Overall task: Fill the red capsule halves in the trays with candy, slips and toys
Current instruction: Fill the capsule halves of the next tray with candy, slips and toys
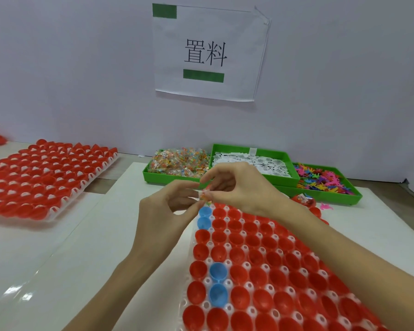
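Two bare hands, left hand [170, 206] and right hand [234, 185], pinch a small clear-wrapped candy packet [204, 195] between curled fingertips above the far end of the white plastic tray [209, 243] of empty red capsule halves [239, 275]. A slip could send it into a blue capsule half [216, 271] instead.

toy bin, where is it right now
In the head view, the toy bin sits far right on the table, right of the slips bin, beyond the near tray.
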Tool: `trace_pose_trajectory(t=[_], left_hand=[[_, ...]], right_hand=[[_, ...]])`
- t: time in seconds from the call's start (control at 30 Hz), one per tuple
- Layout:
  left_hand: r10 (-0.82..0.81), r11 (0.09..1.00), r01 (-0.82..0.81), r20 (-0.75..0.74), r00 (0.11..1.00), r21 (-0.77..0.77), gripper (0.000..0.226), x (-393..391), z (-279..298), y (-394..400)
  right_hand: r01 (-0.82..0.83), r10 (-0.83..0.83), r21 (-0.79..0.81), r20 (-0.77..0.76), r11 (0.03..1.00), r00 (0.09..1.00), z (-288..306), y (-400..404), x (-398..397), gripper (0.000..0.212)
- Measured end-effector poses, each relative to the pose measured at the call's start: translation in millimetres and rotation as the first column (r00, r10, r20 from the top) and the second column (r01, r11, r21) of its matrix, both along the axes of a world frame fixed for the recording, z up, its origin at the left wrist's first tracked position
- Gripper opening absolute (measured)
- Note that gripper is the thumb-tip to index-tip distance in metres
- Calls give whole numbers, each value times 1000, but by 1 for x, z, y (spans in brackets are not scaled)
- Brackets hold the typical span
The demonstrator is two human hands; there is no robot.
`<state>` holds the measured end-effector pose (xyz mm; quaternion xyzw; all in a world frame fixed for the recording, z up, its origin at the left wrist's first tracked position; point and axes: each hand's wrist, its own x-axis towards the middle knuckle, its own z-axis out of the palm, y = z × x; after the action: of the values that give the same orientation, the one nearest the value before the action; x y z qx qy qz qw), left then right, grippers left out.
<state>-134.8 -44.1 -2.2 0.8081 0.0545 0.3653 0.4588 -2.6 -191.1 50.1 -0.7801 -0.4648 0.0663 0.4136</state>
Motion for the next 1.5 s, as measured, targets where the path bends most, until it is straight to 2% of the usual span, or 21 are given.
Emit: trace_pose_trajectory(t=[0.13,0.2,0.3,0.4,0.53,0.8,1.03,1.27,1.37,1.5], left_hand=[[43,999,-43,-21,999,-7,30,5,-8,3],[69,993,-63,-62,996,97,20,7,-13,5],[39,964,0,-141,989,264,9,9,-19,6],[6,942,63,-205,979,329,9,11,-20,7],[8,936,65,-206,978,347,10,12,-20,8],[1,932,79,-220,975,353,9,12,-20,10],[2,927,88,-240,971,365,10,13,-23,9],[-5,871,134,-263,965,473,8,17,-28,14],[-38,859,180,-291,956,479,7,18,-32,16],[-44,871,163,-257,965,463,9,18,-30,19]], right_hand=[[66,-66,-10,-19,998,998,-12,7,11,13],[118,-119,-25,-22,993,993,-21,9,13,10],[147,-147,-77,10,986,989,-34,13,12,10],[159,-148,-112,106,981,983,-42,17,8,10],[167,-146,-141,146,976,978,-43,21,3,8],[190,-170,-167,129,967,977,-37,20,4,11],[190,-153,-289,148,938,977,-23,20,8,6],[187,-97,-331,272,925,958,-32,25,3,13],[182,-66,-343,323,922,944,-34,25,3,12],[195,-33,-329,441,924,897,-39,20,4,12]])
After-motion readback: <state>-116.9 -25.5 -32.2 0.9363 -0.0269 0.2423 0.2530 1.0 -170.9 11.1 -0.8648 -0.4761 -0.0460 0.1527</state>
